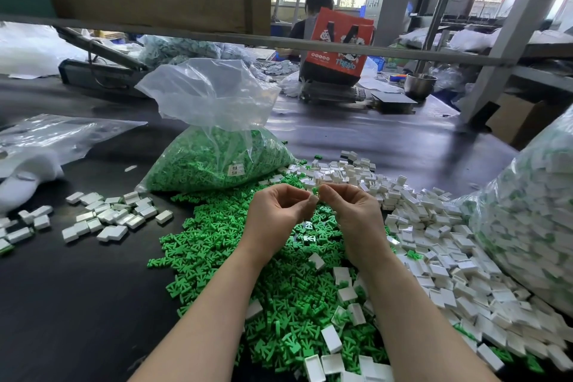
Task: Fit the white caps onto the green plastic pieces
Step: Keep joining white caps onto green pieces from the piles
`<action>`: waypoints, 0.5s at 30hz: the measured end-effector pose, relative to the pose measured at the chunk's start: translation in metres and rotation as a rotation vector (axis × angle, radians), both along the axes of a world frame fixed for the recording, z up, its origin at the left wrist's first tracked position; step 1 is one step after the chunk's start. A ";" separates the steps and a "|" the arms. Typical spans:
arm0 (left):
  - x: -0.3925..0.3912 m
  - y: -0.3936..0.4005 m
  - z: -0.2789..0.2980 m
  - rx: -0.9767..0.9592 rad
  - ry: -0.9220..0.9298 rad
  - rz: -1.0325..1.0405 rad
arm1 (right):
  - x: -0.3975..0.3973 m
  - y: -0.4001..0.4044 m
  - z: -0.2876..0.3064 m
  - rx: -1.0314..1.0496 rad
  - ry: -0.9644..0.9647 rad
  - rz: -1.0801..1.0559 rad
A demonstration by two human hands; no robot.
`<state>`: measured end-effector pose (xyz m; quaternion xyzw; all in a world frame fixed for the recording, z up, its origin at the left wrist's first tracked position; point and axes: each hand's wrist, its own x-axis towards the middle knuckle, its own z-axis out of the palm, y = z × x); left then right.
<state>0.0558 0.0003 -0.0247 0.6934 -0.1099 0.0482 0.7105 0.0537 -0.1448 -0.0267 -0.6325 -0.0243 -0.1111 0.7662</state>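
Note:
My left hand [276,214] and my right hand [350,211] meet fingertip to fingertip above a heap of loose green plastic pieces [248,257]. My left fingers pinch a white cap [311,201]. My right fingers pinch a small green piece [315,190] against it. A big heap of white caps [434,226] spreads to the right of my hands. White caps also lie mixed among the green pieces near my forearms.
A clear bag of green pieces [217,152] stands behind the heap. A large clear bag of white-and-green parts [527,220] leans at the right. Several white pieces [105,217] lie in a cluster at the left on the dark table [77,304]. A person sits across the table behind a red bag [338,43].

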 end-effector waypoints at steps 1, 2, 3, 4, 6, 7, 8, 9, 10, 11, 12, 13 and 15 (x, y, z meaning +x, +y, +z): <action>0.000 0.000 0.000 -0.001 -0.007 0.003 | 0.000 0.000 0.000 0.001 -0.005 0.000; -0.001 0.000 0.001 0.000 -0.012 0.007 | 0.000 0.000 0.000 0.007 -0.010 0.003; -0.001 0.000 0.001 0.002 -0.015 0.009 | 0.000 -0.001 0.000 0.015 -0.013 0.007; -0.001 0.000 0.002 0.001 -0.015 0.010 | -0.001 -0.001 -0.001 0.022 -0.015 0.011; -0.002 0.000 0.002 0.000 -0.017 0.012 | -0.001 -0.001 -0.001 0.028 -0.014 0.015; -0.002 0.001 0.002 0.001 -0.019 0.014 | -0.001 -0.001 -0.001 0.030 -0.015 0.019; -0.002 0.001 0.003 0.002 -0.022 0.018 | -0.001 -0.001 0.000 0.031 -0.018 0.026; -0.002 0.001 0.003 0.003 -0.028 0.023 | -0.001 0.000 0.000 0.030 -0.021 0.033; -0.002 0.001 0.003 0.007 -0.034 0.029 | -0.002 0.000 0.000 0.027 -0.026 0.037; -0.002 0.001 0.003 0.013 -0.040 0.033 | -0.002 0.000 0.001 0.025 -0.030 0.040; -0.002 0.002 0.002 0.022 -0.048 0.036 | -0.002 0.000 0.001 0.021 -0.037 0.044; -0.002 0.002 0.002 0.031 -0.056 0.038 | -0.002 -0.001 0.000 0.012 -0.043 0.049; -0.002 0.002 0.001 0.048 -0.078 0.035 | -0.001 -0.002 -0.001 -0.028 -0.047 0.050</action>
